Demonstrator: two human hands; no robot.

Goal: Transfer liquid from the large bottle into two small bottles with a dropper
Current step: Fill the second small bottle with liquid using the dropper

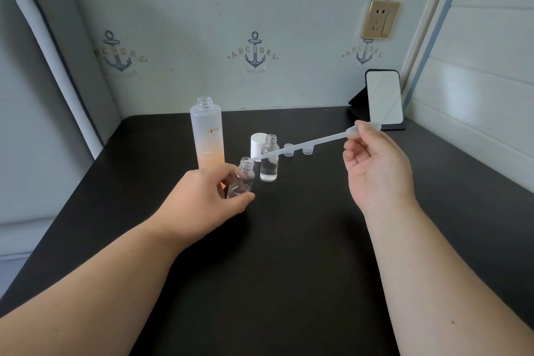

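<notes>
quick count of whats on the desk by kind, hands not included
large bottle: 1
small bottles: 2
dropper: 1
white cap: 1
small clear caps: 2
standing mirror: 1
total: 8

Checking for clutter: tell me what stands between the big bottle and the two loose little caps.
Head view: the white cap and the upright small bottle, with the dropper stem crossing above.

Bare forearms and hands (378, 165), no sleeves visible.
</notes>
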